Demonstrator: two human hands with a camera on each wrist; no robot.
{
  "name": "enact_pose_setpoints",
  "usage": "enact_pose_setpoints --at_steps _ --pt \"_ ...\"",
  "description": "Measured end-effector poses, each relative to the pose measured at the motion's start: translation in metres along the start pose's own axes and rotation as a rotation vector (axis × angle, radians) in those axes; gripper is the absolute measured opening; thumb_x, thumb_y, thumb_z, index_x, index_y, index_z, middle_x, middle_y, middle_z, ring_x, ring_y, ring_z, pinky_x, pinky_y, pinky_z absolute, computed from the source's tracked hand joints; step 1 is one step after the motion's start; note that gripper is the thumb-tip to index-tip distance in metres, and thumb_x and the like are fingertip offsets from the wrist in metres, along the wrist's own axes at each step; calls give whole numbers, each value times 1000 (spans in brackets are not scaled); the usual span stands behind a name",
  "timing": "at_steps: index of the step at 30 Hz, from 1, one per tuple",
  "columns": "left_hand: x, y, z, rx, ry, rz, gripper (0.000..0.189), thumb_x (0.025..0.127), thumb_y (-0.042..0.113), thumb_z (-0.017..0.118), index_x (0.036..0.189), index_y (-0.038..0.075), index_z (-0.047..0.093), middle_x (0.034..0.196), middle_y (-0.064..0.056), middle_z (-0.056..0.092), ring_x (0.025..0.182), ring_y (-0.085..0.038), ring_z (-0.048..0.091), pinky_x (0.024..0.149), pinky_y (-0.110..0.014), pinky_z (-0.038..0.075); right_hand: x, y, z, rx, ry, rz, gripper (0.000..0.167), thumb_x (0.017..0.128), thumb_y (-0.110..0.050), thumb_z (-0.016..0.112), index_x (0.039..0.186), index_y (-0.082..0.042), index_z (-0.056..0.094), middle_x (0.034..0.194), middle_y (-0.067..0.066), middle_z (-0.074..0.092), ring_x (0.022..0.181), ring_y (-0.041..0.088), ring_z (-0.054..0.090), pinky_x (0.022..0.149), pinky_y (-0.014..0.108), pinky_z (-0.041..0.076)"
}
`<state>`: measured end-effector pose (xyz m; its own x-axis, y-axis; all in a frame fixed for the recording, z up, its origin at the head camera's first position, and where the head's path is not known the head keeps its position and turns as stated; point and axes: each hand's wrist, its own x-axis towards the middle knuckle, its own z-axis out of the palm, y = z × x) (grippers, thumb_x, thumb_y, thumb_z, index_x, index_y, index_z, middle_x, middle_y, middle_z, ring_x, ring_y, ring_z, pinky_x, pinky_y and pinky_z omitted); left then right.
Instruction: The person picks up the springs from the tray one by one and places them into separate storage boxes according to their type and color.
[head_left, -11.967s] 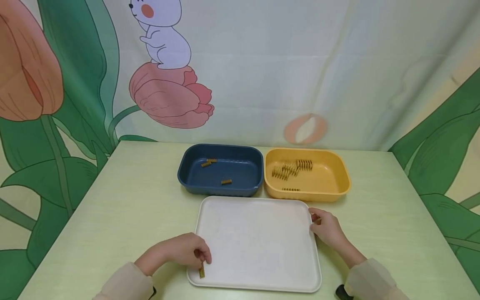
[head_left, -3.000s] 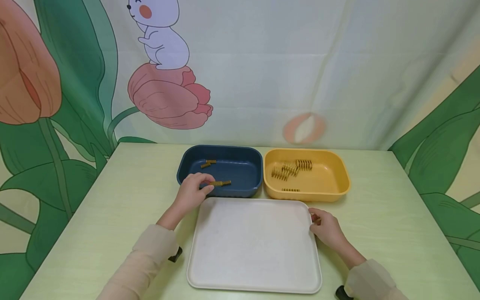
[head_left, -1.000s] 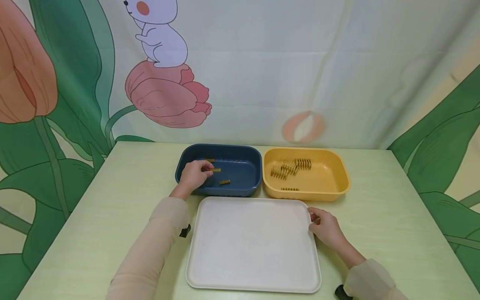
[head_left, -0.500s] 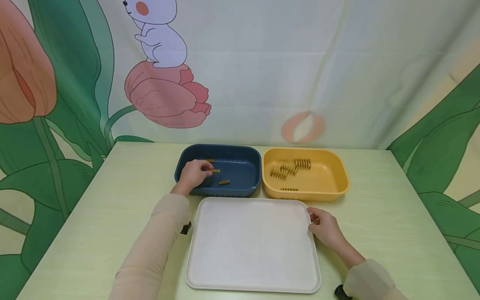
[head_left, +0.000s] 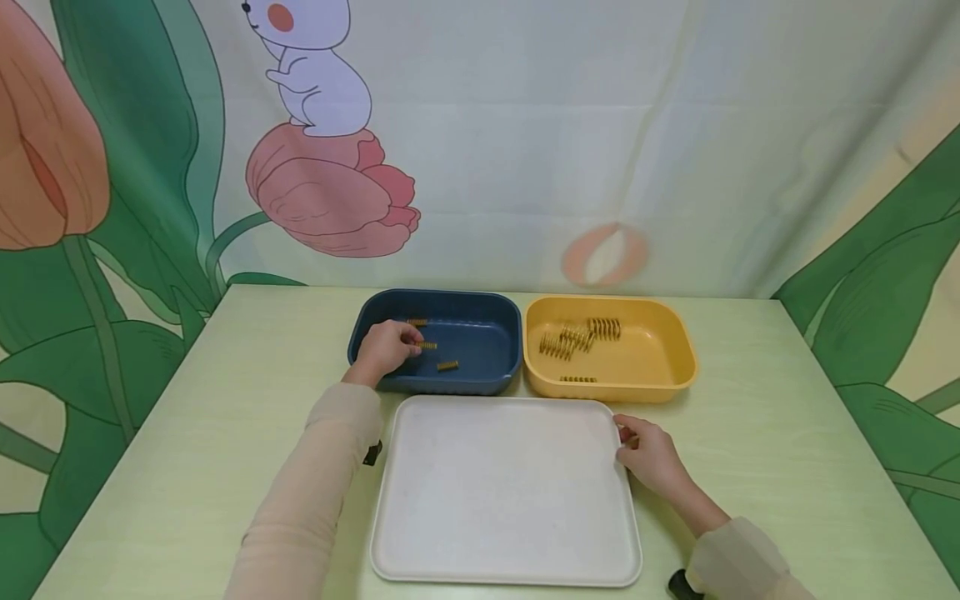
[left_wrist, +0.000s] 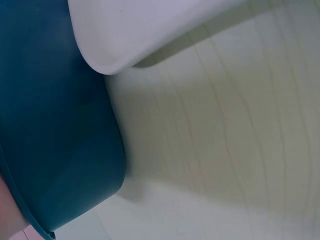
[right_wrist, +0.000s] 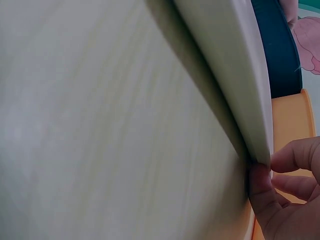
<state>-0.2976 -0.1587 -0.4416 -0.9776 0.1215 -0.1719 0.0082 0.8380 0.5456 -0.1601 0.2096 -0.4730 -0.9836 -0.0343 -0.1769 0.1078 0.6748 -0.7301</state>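
Note:
My left hand [head_left: 386, 347] reaches inside the blue bin [head_left: 483, 386] and pinches a small brass coil spring [head_left: 428, 345] low over the bin floor. Two like springs lie close by, one behind [head_left: 417, 322] and one in front [head_left: 447, 365]. In the left wrist view the bin's wall [left_wrist: 75, 150] hides nearly all of that hand. At the white tray's [head_left: 510, 492] right edge, near its far corner, my right hand [head_left: 652, 456] grips the rim between thumb and fingers; the right wrist view shows the thumb [right_wrist: 261, 187] against the rim.
A yellow bin [head_left: 645, 367] stands right beside the blue one and holds several larger, wider-coiled springs [head_left: 603, 329]. Both bins sit just behind the tray on the pale green table [head_left: 750, 417]. A printed curtain [head_left: 487, 150] hangs behind the table.
The left hand has gone from the tray's near left corner into the blue bin with a spring, and has lately lowered it slightly. The right hand keeps its hold on the tray.

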Motion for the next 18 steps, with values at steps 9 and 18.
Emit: enact_pose_setpoints --at_steps 9,18 --pt "1 1 1 12 -21 -25 16 81 15 62 95 9 66 95 -8 63 89 -23 55 81 -37 43 1 1 0 -3 -2 17 48 71 5 52 119 8 49 89 13 54 74 18 49 58 23 42" --pt "1 0 1 27 -64 -42 15 80 14 63 93 8 67 100 -9 63 98 -26 53 85 -39 42 1 1 0 7 -1 21 48 70 5 52 118 8 50 88 13 54 72 17 49 57 23 41"
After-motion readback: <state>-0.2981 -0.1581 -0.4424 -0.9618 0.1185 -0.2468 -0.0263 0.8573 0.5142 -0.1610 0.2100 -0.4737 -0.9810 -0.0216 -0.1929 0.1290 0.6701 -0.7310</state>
